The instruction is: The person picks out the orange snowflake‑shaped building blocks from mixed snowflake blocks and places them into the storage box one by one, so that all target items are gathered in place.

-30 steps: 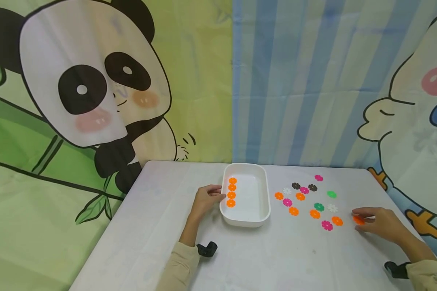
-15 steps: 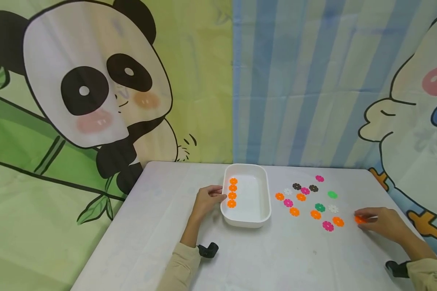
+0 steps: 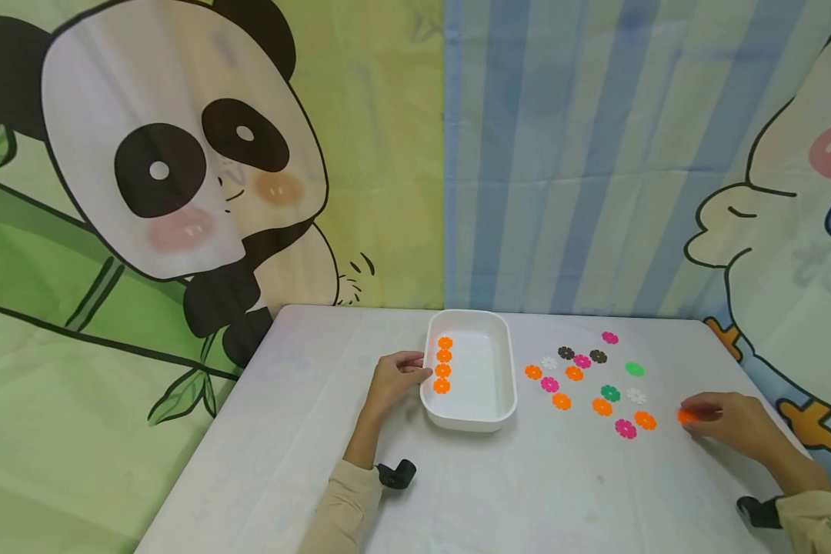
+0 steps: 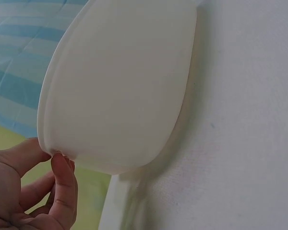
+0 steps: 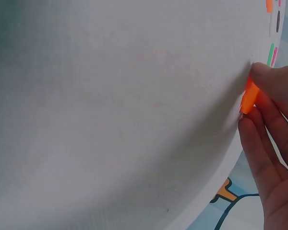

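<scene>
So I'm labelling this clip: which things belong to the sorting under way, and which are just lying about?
In the work:
- right hand pinching an orange disc
- left hand holding the white tray
- four orange discs in the tray
- loose orange discs on the table

Lying about:
- pink, green, white and dark discs
- cartoon backdrop

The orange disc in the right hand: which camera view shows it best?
The right wrist view: the orange disc is close, edge-on, pinched by the right hand. The head view shows only a small orange spot at the fingertips. The left wrist view misses it.
</scene>
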The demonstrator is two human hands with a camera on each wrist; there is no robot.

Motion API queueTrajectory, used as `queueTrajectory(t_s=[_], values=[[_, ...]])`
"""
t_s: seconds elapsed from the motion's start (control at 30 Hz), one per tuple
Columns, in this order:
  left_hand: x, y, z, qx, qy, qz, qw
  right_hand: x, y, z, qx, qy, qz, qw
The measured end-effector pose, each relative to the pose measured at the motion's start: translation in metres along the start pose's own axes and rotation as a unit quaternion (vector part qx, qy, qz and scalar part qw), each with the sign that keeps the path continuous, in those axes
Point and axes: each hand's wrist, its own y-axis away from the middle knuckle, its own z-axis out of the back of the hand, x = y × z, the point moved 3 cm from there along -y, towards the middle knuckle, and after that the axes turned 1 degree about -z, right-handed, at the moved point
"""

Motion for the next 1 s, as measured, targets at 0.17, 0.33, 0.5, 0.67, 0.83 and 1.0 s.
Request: queueTrajectory(t_s=[0.17, 0.33, 0.5, 0.67, 0.83, 1.0], values=[[0.0, 0.0, 0.001, 0.002, -0.002, -0.003, 1.0, 0.004, 0.001, -0.003, -0.005, 0.002, 0.001, 1.0], [0.0, 0.0, -0.001, 0.002, -0.003, -0.006, 1.0, 0.013, 0.002, -0.004, -0.021, -0.004, 0.01, 1.0], [0.001, 0.0, -0.001, 0.004, -0.008, -0.005, 1.0, 0.041, 0.0, -0.002, -0.075, -0.016, 0.044, 0.996], [0.0, 0.0, 0.0, -0.001, -0.007, -0.005, 1.0, 0.088, -0.01, 0.003, -0.134, -0.039, 0.1, 0.985], [0.0, 0.0, 0.001, -0.002, -0.007, -0.003, 1.0, 0.14, -0.025, -0.005, -0.13, -0.078, 0.14, 0.978], [0.0, 0.0, 0.0, -0.002, -0.002, -0.004, 1.0, 0.189, -0.037, -0.018, -0.116, -0.121, 0.2, 0.965]])
